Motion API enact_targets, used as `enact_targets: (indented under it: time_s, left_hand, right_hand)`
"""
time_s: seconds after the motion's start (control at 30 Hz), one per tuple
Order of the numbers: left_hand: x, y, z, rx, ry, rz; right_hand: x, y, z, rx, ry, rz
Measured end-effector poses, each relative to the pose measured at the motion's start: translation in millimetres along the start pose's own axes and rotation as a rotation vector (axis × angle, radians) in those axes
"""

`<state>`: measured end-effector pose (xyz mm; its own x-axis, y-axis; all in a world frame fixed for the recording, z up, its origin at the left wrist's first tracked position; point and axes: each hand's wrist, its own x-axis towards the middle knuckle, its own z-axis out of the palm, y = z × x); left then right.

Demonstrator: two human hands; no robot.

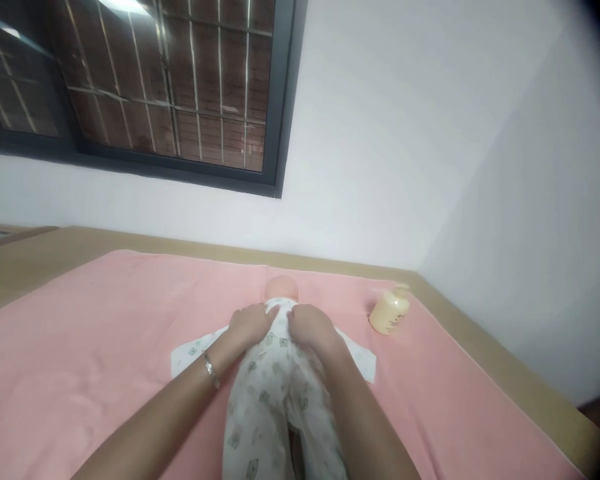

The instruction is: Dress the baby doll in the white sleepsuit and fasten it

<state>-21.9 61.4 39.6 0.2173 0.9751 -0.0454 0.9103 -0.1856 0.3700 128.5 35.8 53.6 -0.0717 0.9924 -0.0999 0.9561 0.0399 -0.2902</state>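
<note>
The left hand (253, 325) and right hand (311, 325) hold a patterned outfit (280, 357) on a doll (281, 288) at the frame's centre, fingers closed on either side of its upper body, likely to keep it straight. The pink cloth (130, 320) beneath probably pads the surface (100, 240). A bottle (391, 311) stands right of centre, apart from both hands; forearms (170, 417) partly hide the sleeves (363, 360). A barred window (180, 87) fills upper left.

We spot dark lettering (393, 323) on the lower front of the cream bottle (389, 309)! It's small and blurred, though, and we can't read a word.
</note>
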Motion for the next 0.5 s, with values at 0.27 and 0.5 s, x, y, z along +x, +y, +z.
enact_targets:
  time_s: [0.27, 0.5]
  left_hand:
    - [-20.6, 12.7, 10.0, 0.315, 0.112, 0.083]
    - [-12.5, 8.5, 11.1, 0.243, 0.149, 0.036]
  right_hand:
    - [24.3, 20.5, 5.0, 0.057, 0.011, 0.063]
    - [7.1, 9.6, -2.8, 0.021, 0.013, 0.025]
